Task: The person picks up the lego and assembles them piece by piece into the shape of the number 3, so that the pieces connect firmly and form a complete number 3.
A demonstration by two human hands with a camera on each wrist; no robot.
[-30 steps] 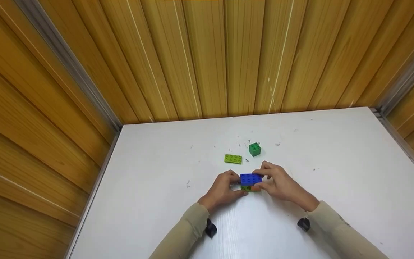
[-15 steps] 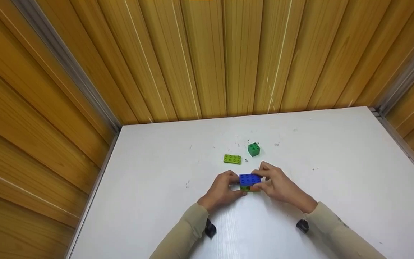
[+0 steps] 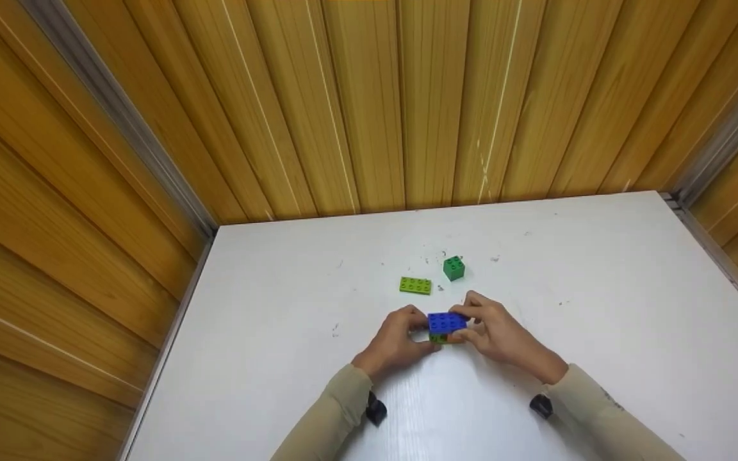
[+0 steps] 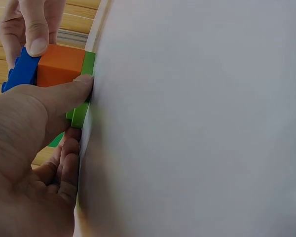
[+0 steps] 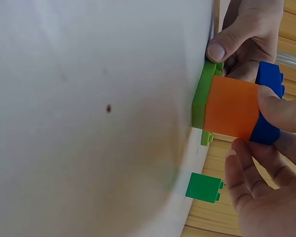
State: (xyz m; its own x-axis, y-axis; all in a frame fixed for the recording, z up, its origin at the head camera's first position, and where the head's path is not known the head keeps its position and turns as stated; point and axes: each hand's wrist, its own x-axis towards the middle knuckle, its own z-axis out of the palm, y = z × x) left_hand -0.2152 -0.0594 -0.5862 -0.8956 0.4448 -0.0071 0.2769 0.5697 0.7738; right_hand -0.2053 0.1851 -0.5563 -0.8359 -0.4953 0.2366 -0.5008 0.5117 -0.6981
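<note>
A stack of toy bricks stands on the white table between the two hands. At its base lies a lime green plate (image 4: 88, 64), pinched by the left hand (image 3: 394, 342) near its left end. An orange brick (image 5: 232, 106) sits on the other end of that plate, and its side faces both wrist views. On top is a blue brick (image 3: 444, 322), with studs up, jutting out leftward past the orange one. The right hand (image 3: 503, 336) pinches the blue brick at its right end, thumb on the near side. In the right wrist view the blue brick lies right against the orange brick's top.
Behind the stack, another lime green plate (image 3: 416, 285) lies flat on the white table (image 3: 266, 288). A green square brick (image 3: 454, 268) rests to its right and a little farther back. Wood-patterned walls (image 3: 369, 109) border the table's back and sides.
</note>
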